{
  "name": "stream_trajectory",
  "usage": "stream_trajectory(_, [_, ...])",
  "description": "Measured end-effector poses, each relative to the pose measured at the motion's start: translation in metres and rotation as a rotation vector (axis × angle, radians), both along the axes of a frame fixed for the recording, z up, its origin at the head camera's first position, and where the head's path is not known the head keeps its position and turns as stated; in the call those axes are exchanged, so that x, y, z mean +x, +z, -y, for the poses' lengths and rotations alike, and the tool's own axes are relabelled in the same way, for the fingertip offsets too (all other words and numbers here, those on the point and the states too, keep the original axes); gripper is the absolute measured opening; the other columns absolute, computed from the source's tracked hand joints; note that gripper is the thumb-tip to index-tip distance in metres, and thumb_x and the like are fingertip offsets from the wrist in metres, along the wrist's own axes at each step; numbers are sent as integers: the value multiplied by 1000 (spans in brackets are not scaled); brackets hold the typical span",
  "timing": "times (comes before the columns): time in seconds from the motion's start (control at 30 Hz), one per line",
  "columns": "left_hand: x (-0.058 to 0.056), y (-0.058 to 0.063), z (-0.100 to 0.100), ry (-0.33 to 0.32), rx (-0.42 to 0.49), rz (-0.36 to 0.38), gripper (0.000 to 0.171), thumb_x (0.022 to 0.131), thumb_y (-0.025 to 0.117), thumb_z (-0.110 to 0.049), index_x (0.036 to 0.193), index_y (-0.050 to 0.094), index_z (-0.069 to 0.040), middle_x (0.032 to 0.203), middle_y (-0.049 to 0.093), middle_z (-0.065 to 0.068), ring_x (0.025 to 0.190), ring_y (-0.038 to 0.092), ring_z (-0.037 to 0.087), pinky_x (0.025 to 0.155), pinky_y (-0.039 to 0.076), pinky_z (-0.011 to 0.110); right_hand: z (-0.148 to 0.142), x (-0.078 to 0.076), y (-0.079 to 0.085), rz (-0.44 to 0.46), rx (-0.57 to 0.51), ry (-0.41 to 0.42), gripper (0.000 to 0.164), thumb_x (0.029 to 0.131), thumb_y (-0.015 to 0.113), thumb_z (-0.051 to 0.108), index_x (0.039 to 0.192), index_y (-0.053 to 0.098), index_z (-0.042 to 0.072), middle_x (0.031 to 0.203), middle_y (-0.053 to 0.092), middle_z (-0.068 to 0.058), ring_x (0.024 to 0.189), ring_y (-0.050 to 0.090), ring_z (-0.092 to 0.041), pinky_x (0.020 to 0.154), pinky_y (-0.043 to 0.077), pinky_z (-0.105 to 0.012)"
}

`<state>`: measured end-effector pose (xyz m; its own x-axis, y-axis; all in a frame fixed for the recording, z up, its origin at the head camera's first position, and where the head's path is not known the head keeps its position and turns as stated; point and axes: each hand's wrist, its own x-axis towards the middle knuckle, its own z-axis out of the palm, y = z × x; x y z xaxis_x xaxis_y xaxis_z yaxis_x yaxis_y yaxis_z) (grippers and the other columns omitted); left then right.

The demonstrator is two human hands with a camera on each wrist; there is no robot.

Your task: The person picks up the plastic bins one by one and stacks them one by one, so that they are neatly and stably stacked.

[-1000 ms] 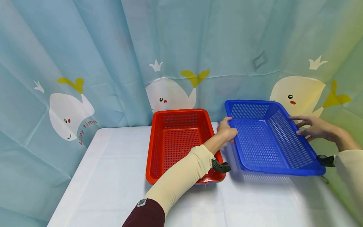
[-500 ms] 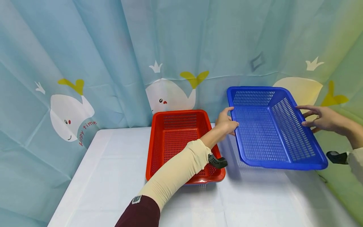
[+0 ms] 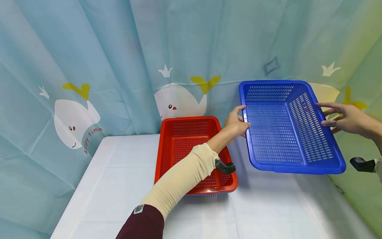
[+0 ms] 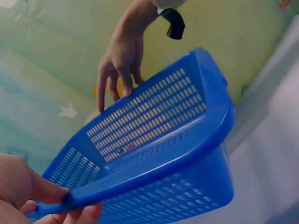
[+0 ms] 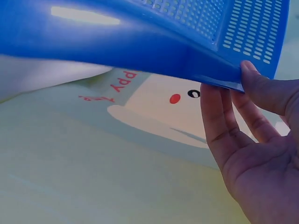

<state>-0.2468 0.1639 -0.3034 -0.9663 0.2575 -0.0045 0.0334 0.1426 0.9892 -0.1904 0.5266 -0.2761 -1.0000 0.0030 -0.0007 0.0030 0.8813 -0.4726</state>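
A blue slotted plastic basket point(image 3: 271, 132) hangs tilted above the right side of the table, its inside turned toward the head camera. My left hand point(image 3: 236, 122) pinches its left rim, thumb over the edge and fingers beneath, as the left wrist view shows. On the opposite rim, my right hand point(image 3: 347, 118) grips with thumb on one side and fingers on the other; the right wrist view shows this hand point(image 5: 261, 126) close up. Under my left forearm a red slotted basket point(image 3: 159, 159) stands on the table, partly covered by the sleeve.
The table point(image 3: 119, 186) has a white cover. A light blue curtain point(image 3: 119, 66) with whale prints hangs right behind it, and a greenish curtain point(image 3: 358, 199) closes the right side. Something bluish shows just under the red basket's front edge.
Both hands have raised the blue basket off the table and tipped it further toward the head camera. The red basket has stayed in place.
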Motion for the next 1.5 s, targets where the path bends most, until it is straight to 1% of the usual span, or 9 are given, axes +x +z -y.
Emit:
stream_trajectory(0.2, [-5,-8,-7,-26,6,-26,70,88,73,9,147,55,-24,84,53,2,55,61,19,47,58,34,-9,-2,-3,0,5,25,73,103,59,6,160,15,-4,131,38,-48,84,69,-49,71,61,-58])
stream_trajectory(0.43, [-10,-10,1,-103,44,-46,71,91,69,11,152,49,-19,87,57,6,59,64,22,49,59,36,-6,-3,0,-17,-8,69,72,103,61,5,161,20,-2,130,44,-43,80,72,-37,68,62,-49])
stream_trajectory(0.5, [-11,-9,4,-122,50,-49,71,92,69,11,153,48,-18,87,57,7,60,65,23,55,61,42,-7,-3,0,-20,-18,81,72,103,62,7,161,21,-1,130,46,-41,79,72,-33,67,63,-46])
stream_trajectory(0.6, [-12,-4,19,-145,65,-53,71,92,67,12,154,46,-16,87,56,8,60,65,23,68,62,54,3,-4,5,-31,-35,103,73,102,64,9,161,23,0,128,50,-37,79,72,-27,67,63,-41])
stream_trajectory(0.73, [-12,3,37,-165,73,-58,71,93,66,12,155,44,-15,88,54,9,61,65,23,75,59,61,17,-3,13,-54,-53,133,72,101,66,9,161,28,1,123,55,-30,76,71,-21,66,62,-33])
stream_trajectory(0.8, [-12,6,47,-171,69,-57,71,94,65,11,155,43,-15,90,54,9,64,66,23,76,59,61,24,-3,16,-58,-55,144,71,101,66,9,161,28,2,122,56,-27,76,71,-19,66,61,-28])
stream_trajectory(1.03, [-11,12,84,-193,23,-57,70,96,64,8,157,39,-17,97,52,11,67,68,25,72,62,53,50,-7,24,-84,-86,189,72,99,69,6,161,32,5,123,57,-22,76,71,-16,65,61,-27])
stream_trajectory(1.37, [-1,16,141,-170,70,-60,73,94,64,11,157,38,-15,98,55,15,66,69,25,63,63,44,95,-10,31,-91,-184,259,72,97,72,9,160,36,10,123,56,-17,79,73,-18,68,61,-27])
stream_trajectory(1.5, [4,17,162,-155,83,-56,73,93,63,13,157,40,-15,96,56,14,69,68,23,61,62,40,115,-12,33,-85,-198,282,72,98,72,10,160,36,12,123,57,-18,80,73,-18,65,59,-27])
